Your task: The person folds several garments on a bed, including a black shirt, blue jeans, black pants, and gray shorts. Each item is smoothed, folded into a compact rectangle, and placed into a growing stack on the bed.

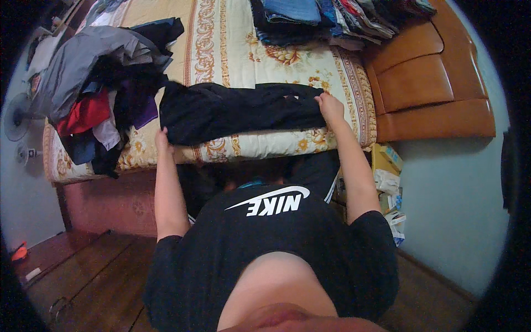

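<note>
A pair of black trousers (238, 110) lies stretched crosswise along the near edge of the bed, with one long side folded over the other. Its wider end is at the left and its narrower end at the right. My left hand (164, 141) grips the near corner of the wide end, thumb and fingers closed on the cloth. At the far right, my right hand (331, 109) pinches the narrow end. Most of the fingertips on both hands are hidden by the cloth.
A loose heap of clothes (94, 61), grey, red, purple and black, spills over the bed's left edge. Folded jeans (290, 12) and other stacked clothes (362, 19) sit at the far side. A brown padded headboard (431, 83) stands right, with small boxes (387, 160) below it.
</note>
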Tool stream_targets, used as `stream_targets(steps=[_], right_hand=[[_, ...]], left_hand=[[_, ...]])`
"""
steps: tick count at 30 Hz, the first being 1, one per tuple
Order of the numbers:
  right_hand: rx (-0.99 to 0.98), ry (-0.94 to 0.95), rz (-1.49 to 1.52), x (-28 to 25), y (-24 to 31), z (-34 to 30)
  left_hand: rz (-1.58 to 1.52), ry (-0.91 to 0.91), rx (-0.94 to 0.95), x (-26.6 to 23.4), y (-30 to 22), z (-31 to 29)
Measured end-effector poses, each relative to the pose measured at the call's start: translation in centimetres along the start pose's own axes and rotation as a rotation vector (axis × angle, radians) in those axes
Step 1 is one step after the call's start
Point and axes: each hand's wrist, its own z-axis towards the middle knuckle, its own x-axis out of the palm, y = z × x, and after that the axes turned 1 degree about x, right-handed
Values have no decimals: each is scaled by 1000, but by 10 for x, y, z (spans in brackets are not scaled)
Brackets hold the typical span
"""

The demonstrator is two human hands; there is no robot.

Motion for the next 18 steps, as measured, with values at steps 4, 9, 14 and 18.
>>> stream_targets(steps=[4,9,14,18], right_hand=[[-32,-196,-24,38,2,-27],[76,-114,151,86,-4,-56],[90,-270,425,79,1,-72],[102,-493,521,39,-6,-80]], left_hand=[[751,-357,412,-5,37,-3],[1153,-43,883,84,-29,-64],[1626,152,887,117,-44,-37],[1834,543,804,128,-57,-29]])
